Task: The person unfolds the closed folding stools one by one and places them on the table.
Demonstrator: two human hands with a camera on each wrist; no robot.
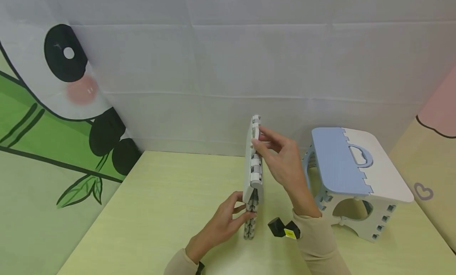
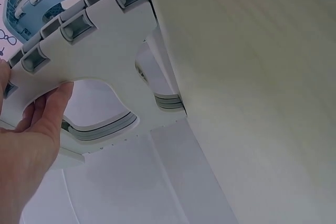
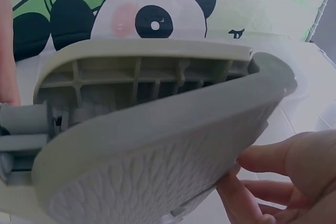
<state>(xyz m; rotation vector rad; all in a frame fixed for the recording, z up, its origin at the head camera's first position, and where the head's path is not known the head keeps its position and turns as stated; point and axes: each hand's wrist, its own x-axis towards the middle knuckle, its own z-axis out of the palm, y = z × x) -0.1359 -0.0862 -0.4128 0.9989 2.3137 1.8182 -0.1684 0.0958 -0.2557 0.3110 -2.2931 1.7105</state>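
A white and grey folding stool stands edge-on, nearly folded flat, at the middle of the table. My left hand grips its lower leg panel. In the left wrist view, the fingers reach through the cutout of that leg panel. Higher up, my right hand pinches the hinged upper edge between thumb and fingers. The right wrist view shows the two seat halves tilted apart in a narrow V, ribs visible inside. There my right hand touches the patterned outer face.
A blue and white folding stool stands unfolded at the right, its carry handle on top. The pale yellow table meets a white sheet at the back. A panda drawing covers the left wall.
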